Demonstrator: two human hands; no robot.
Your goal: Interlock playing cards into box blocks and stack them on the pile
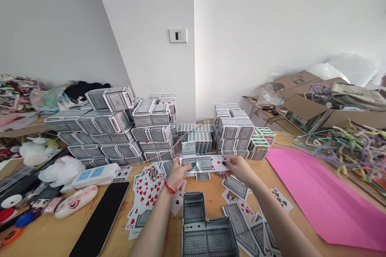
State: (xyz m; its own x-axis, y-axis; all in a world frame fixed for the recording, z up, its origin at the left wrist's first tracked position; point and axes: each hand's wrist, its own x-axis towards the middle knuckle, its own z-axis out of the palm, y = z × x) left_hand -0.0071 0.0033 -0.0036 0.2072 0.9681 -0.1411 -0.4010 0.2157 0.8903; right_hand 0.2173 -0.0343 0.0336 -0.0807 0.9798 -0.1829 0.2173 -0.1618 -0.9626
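Between my two hands, just above the wooden table, is a joined row of playing cards. Patterned backs show in its left part, and a red diamond face shows at the right. More card backs stick out above and below the row. My left hand, a red string on its wrist, pinches the left end with the thumb on top. The right end is gripped by my right hand. Nearer to me stands an open box folded from cards, partly cut off by the lower edge.
Loose cards lie left of my arms, and others lie to the right. Stacked card blocks rise behind, with another stack farther right. A black phone, a white power strip and pink paper flank the work area.
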